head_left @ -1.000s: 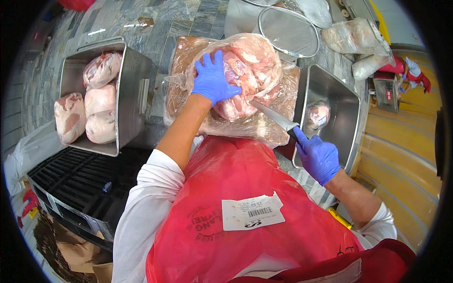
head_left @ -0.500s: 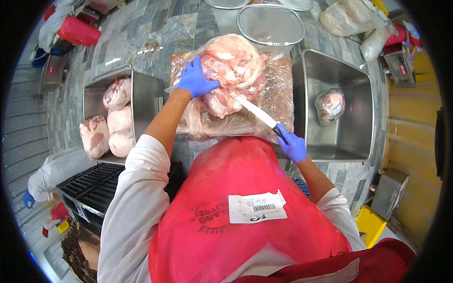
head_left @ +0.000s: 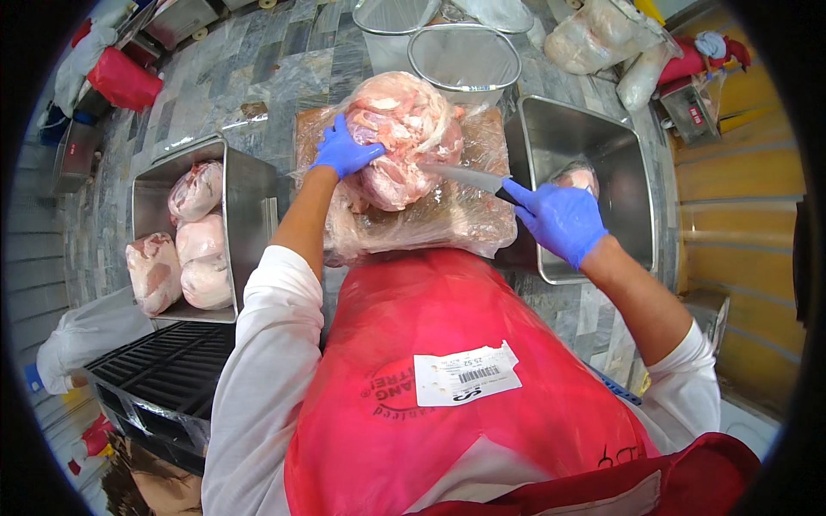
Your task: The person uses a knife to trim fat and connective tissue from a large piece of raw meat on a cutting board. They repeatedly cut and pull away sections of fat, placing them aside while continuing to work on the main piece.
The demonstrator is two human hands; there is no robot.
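Observation:
A large piece of raw meat [head_left: 400, 163], pink with pale fat, lies on a block wrapped in clear plastic [head_left: 477, 211]. My left hand [head_left: 342, 150], in a blue glove, rests against the meat's left side with its fingers spread. In my gloved right hand [head_left: 564, 219] I grip a knife [head_left: 469, 177] by its black handle. The blade points left, and its tip meets the meat's right side, where a little of the tip may be hidden.
To the left, a steel tub [head_left: 249, 198] holds several pieces of meat. A deep steel tub [head_left: 619, 215] on the right has one wrapped piece [head_left: 578, 176] in it. Lined round bins [head_left: 465, 60] stand beyond the block. Black crates [head_left: 163, 370] sit at lower left.
My right hand has swung up and outward to the right, so the knife lies flatter, nearly level across the block. My left hand stays on the meat. The whole view has shifted slightly.

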